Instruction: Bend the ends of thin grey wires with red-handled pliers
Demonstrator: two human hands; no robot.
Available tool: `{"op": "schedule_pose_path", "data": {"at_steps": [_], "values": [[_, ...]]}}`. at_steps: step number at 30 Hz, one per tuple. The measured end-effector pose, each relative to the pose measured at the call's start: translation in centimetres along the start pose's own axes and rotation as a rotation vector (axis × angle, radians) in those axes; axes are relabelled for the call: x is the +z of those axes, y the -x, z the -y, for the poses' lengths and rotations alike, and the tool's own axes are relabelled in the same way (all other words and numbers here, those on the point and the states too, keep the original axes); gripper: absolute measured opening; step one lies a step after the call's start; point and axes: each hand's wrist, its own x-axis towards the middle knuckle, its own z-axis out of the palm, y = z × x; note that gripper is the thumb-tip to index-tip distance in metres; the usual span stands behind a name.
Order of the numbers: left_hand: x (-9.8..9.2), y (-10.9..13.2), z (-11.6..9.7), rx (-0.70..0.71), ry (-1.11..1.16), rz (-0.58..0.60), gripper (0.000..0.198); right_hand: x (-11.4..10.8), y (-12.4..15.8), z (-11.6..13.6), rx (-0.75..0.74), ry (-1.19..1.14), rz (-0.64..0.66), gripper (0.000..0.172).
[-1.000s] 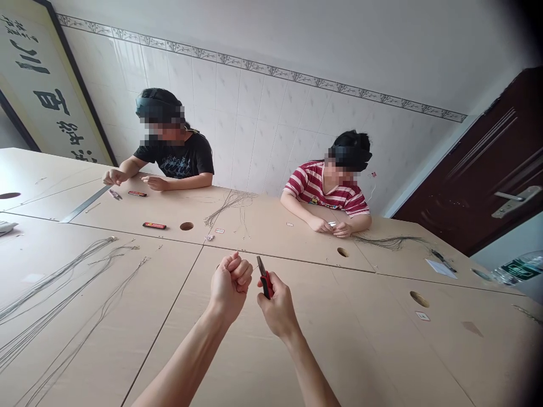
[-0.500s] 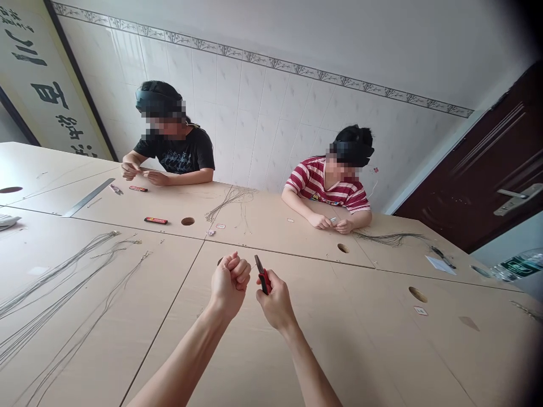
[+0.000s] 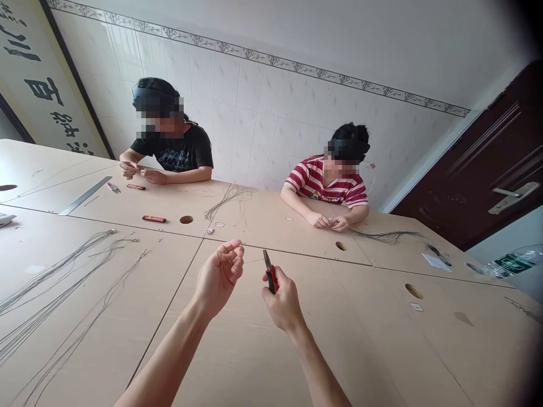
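Observation:
My right hand (image 3: 283,297) is closed round the red and black handles of a pair of pliers (image 3: 270,277); their narrow dark jaws point up and away. To the left, my left hand (image 3: 220,277) is raised above the table with its fingers curled in. A faint thin cord (image 3: 254,261) runs from the left fingers toward the pliers. How the fingertips grip its end is too small to see. The two hands are apart, with the cord between them.
Bundles of thin cords (image 3: 72,271) lie on the table at left. Across it sit two people, one in a black shirt (image 3: 178,155), one in a striped shirt (image 3: 316,178). A metal ruler (image 3: 87,195), a red and black utility knife (image 3: 154,219) and round table holes (image 3: 414,291) are also about.
My left hand has moved left and its fingers have loosened from a tight fist. The pliers in my right hand have shifted slightly right, widening the gap between the hands.

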Motion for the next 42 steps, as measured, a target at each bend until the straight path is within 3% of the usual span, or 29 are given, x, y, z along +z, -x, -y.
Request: {"op": "schedule_pose_path", "data": {"at_steps": [9, 13, 16, 18, 25, 35, 42], "values": [[-0.8, 0.0, -0.7, 0.027, -0.177, 0.054, 0.028, -0.6, 0.9, 0.7, 0.014, -0.001, 0.022, 0.013], [-0.2, 0.7, -1.1, 0.084, -0.562, 0.007, 0.036, -0.7, 1.0, 0.9, 0.021, -0.005, 0.025, 0.013], [0.8, 1.4, -1.0, 0.05, -0.849, -0.039, 0.027, -0.9, 1.1, 1.0, 0.019, -0.006, 0.034, 0.014], [1.2, 1.6, -0.7, 0.029, -0.933, -0.008, 0.025, -0.9, 1.2, 1.2, 0.015, -0.011, 0.038, 0.014], [0.8, 1.1, 0.3, 0.083, -0.932, 0.031, 0.028, -1.0, 1.5, 1.5, -0.015, 0.0, 0.026, 0.016], [0.8, 1.1, 0.8, 0.179, -0.835, 0.033, 0.017, -0.8, 1.6, 1.3, -0.037, -0.016, 0.026, 0.015], [0.6, 1.1, 0.2, 0.147, -0.801, 0.004, 0.015, -2.2, 1.1, 2.3, -0.009, -0.256, 0.038, 0.014]]}}
